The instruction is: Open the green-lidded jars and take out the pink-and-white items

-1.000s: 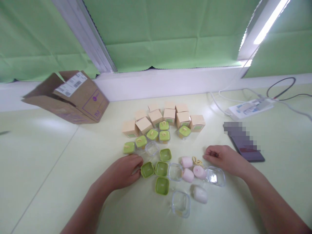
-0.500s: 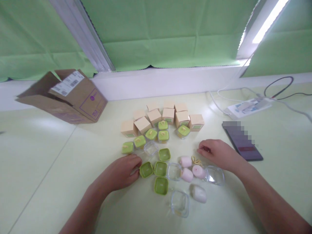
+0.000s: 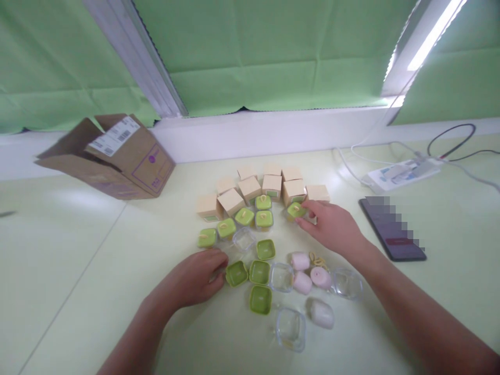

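Nearest lie a clear cup (image 3: 291, 329) and pink rolls (image 3: 302, 283). Past them the left hand (image 3: 205, 273), fingers curled with a narrow gap to the thumb, rests just beside a green lid (image 3: 236, 274), hollow side up. Farther, the right hand's (image 3: 332, 224) thumb and forefinger stand parted at a lidded jar (image 3: 296, 210), upright, clear-sided, green-topped with a yellow loop; I cannot tell if they grip. Tan boxes (image 3: 294, 188) crowd close behind it.

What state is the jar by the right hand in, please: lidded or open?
Lidded: a green lid covers the jar beside the right hand.
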Demonstrator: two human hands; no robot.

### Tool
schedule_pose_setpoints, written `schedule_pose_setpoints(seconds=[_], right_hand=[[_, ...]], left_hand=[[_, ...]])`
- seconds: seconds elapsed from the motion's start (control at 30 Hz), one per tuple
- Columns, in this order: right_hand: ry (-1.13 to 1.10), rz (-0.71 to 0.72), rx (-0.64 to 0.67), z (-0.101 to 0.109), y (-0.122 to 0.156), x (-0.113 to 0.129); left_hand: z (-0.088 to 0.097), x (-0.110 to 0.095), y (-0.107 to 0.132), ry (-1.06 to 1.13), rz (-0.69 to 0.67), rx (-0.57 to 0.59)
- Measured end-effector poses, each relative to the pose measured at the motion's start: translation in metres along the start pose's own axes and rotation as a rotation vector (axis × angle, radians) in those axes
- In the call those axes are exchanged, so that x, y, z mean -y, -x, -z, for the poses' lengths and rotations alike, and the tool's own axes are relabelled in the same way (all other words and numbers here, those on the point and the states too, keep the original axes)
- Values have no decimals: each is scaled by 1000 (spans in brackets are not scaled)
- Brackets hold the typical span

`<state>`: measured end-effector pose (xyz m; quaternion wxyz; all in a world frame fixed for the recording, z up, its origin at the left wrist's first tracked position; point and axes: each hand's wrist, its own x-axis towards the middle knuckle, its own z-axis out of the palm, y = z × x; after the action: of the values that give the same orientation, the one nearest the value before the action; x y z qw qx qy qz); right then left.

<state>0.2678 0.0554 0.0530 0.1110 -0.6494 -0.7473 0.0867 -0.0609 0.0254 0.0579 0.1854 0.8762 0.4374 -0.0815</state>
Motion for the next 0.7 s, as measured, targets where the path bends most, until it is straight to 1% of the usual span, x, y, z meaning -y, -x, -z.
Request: schedule_pose_setpoints(seconds=[0.17, 0.33, 0.43, 0.53, 0.7], right_hand=[[139, -69, 13, -6, 2, 8], [145, -93, 47, -12, -1, 11], [113, -87, 51, -13, -5, 9], [43, -51, 38, -13, -5, 7], [-115, -9, 48, -6, 6, 8]], left_hand=[[1, 1, 3, 4, -10, -54], [-1, 3, 4, -4, -22, -63], [0, 4, 5, -1, -30, -67], [2, 4, 7, 19, -39, -81], [6, 3, 9, 70, -88, -132]])
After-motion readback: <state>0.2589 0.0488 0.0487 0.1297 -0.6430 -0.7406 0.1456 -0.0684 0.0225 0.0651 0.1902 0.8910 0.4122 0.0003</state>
